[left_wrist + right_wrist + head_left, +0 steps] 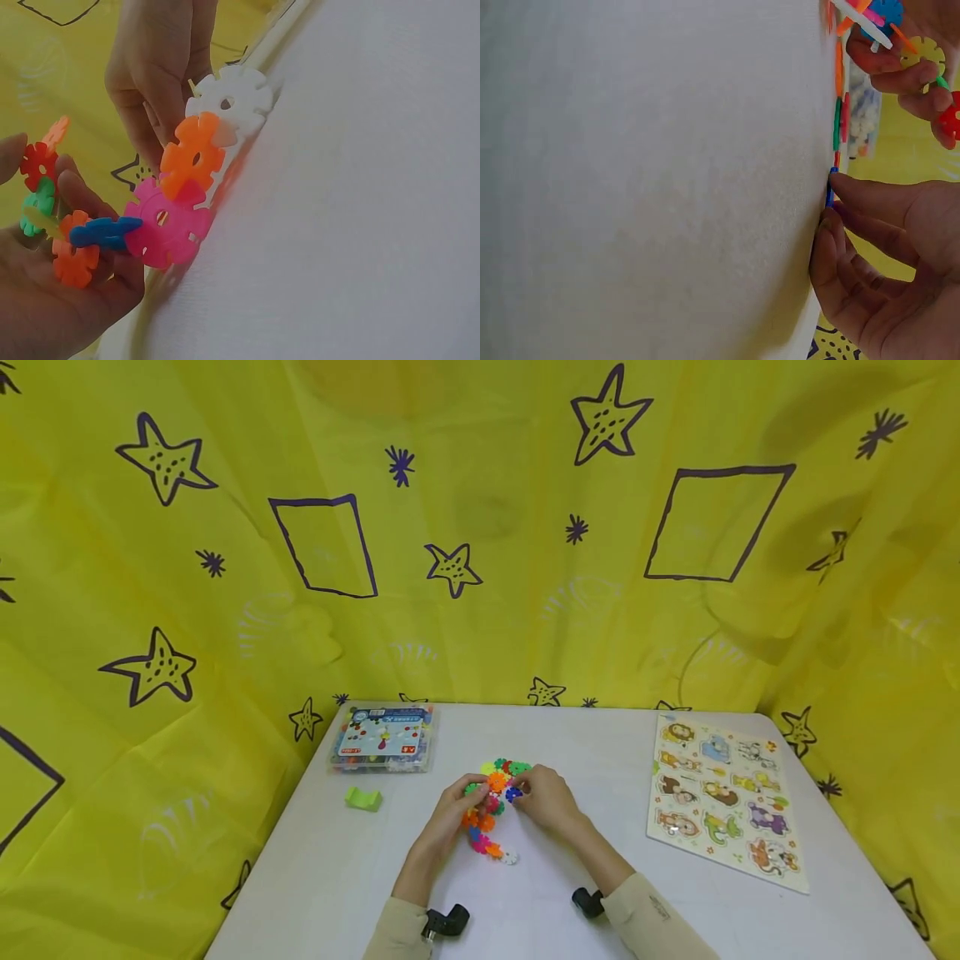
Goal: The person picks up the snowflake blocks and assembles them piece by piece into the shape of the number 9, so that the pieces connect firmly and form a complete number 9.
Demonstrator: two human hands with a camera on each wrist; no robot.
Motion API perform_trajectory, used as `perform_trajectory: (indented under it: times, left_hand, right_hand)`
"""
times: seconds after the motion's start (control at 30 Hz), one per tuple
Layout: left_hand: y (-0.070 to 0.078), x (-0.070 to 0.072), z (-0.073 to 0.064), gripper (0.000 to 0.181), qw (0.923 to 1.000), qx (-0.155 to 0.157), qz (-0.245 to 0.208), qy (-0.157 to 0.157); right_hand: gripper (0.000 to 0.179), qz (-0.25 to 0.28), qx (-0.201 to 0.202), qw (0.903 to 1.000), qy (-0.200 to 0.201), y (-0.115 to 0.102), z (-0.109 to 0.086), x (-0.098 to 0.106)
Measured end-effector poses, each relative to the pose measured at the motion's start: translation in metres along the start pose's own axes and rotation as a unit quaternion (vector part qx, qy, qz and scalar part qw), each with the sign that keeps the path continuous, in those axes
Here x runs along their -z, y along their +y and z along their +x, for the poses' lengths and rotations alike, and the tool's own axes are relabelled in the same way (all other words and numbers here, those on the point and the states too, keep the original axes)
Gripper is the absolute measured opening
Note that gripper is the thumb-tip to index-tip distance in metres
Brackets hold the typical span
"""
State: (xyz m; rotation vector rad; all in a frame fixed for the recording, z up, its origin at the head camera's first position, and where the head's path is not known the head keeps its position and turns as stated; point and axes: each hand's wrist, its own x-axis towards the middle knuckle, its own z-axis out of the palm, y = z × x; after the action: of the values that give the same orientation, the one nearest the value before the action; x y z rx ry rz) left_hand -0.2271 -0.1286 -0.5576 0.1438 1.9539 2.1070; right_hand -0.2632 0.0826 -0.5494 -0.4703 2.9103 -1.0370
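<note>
A linked chain of colourful plastic snowflake discs (166,229) runs from my left hand (447,810), ending in an orange disc (192,159) and a white disc (238,99). My left fingers hold the chain from below, with a red disc (37,166) near the thumb. Between thumb and fingertips, my right hand (551,799) pinches a dark blue disc (831,189) low over the white table. More discs lie around both hands, among them a large orange one (498,782) and a green one (519,768) at the far side.
A clear plastic case (382,742) with a printed label stands at the back left. In front of it sits a lime-green block (363,799). An animal puzzle board (723,797) lies on the right of the table (315,868). Yellow curtains (495,635) hang behind and beside it.
</note>
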Motion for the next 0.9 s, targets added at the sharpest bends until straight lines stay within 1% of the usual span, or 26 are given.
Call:
perform_trajectory:
  times: [0.07, 0.17, 0.27, 0.33, 0.43, 0.53, 0.63, 0.73, 0.8, 0.9]
  left_hand:
    - [0.0, 0.0, 0.0, 0.039, 1.0, 0.001, -0.001, 0.001]
    - [0.002, 0.0, 0.0, 0.037, 1.0, 0.0, -0.003, 0.001]
    - [0.002, -0.001, 0.0, 0.031, 0.9999, -0.006, -0.013, -0.003]
    - [0.002, -0.001, 0.0, 0.026, 0.9996, -0.009, -0.025, -0.008]
    - [0.001, -0.001, 0.0, 0.021, 0.999, -0.01, -0.04, -0.015]
    - [0.001, -0.002, 0.001, 0.018, 0.9983, -0.006, -0.055, -0.019]
    - [0.002, -0.002, 0.001, 0.019, 0.9979, -0.003, -0.063, -0.019]
    - [0.002, -0.003, 0.0, 0.021, 0.9981, 0.0, -0.06, -0.014]
    - [0.002, -0.003, 0.0, 0.021, 0.9985, -0.001, -0.055, -0.011]
    - [0.001, -0.004, 0.0, 0.02, 0.9985, -0.002, -0.055, -0.006]
  right_hand:
    - [0.019, -0.001, -0.002, 1.0, 0.002, 0.0, 0.001, -0.001]
    - [0.018, 0.02, -0.006, 0.9996, 0.017, 0.0, 0.001, -0.001]
    - [0.019, 0.062, -0.003, 0.9975, 0.036, 0.001, 0.001, -0.001]
    - [0.016, 0.101, 0.009, 0.9937, 0.048, 0.001, -0.001, 0.0]
    - [0.011, 0.171, 0.026, 0.983, 0.06, 0.0, -0.006, 0.001]
    - [0.007, 0.241, 0.038, 0.9673, 0.07, -0.002, -0.011, 0.004]
    - [0.007, 0.29, 0.042, 0.9524, 0.083, -0.005, -0.015, 0.005]
    - [0.007, 0.313, 0.046, 0.9432, 0.101, -0.007, -0.018, 0.005]
    - [0.007, 0.315, 0.045, 0.9422, 0.106, -0.011, -0.02, 0.006]
    - [0.009, 0.319, 0.053, 0.9396, 0.113, -0.012, -0.023, 0.006]
